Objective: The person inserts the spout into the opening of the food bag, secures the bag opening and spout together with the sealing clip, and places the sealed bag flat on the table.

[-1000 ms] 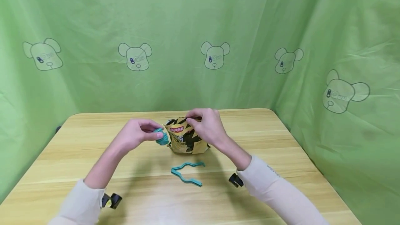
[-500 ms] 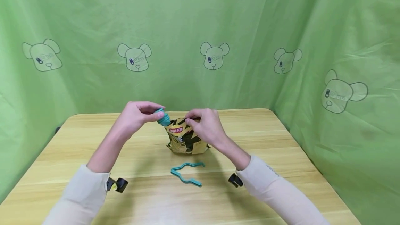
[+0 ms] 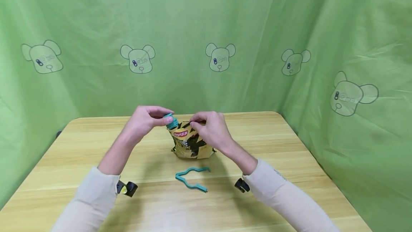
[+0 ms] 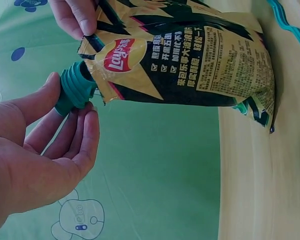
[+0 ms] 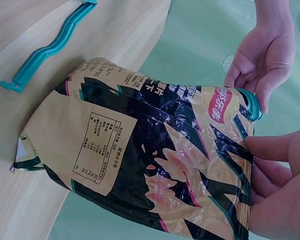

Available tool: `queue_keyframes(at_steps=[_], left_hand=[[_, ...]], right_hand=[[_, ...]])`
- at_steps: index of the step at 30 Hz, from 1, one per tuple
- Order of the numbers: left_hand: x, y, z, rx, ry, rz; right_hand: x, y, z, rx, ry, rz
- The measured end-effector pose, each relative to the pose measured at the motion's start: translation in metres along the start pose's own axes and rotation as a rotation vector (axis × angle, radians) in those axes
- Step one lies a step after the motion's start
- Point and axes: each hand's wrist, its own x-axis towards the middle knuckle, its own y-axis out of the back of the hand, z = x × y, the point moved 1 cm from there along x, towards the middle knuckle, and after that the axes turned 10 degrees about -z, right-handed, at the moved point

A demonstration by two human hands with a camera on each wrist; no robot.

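Note:
A yellow and black Lay's chip bag stands upright on the wooden table. At its upper left corner, my left hand pinches a teal ribbed spout between thumb and fingers. The spout's wider end sits against the bag's mouth in the left wrist view; how far it reaches inside is hidden. My right hand pinches the bag's top edge, thumb on one side and fingers on the other. A teal hinged bag clip lies spread in a V on the table in front of the bag.
The light wooden table reaches out on both sides of the bag. Behind it and at the sides hangs a green curtain with printed bear heads. Black wrist-camera mounts stick out near the sleeve cuffs.
My left hand has lifted the spout from beside the bag to its upper left corner, then moved slightly right against it. My right hand keeps its pinch on the top edge; the clip stays put.

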Motion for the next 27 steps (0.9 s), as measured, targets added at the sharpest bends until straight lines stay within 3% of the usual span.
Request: queue_keyframes(at_steps=[27], left_hand=[[-0.0015, -0.0085, -0.0016, 0.069, 0.036, 0.037]], right_hand=[[0.0024, 0.0013, 0.0002, -0.086, 0.002, 0.033]])
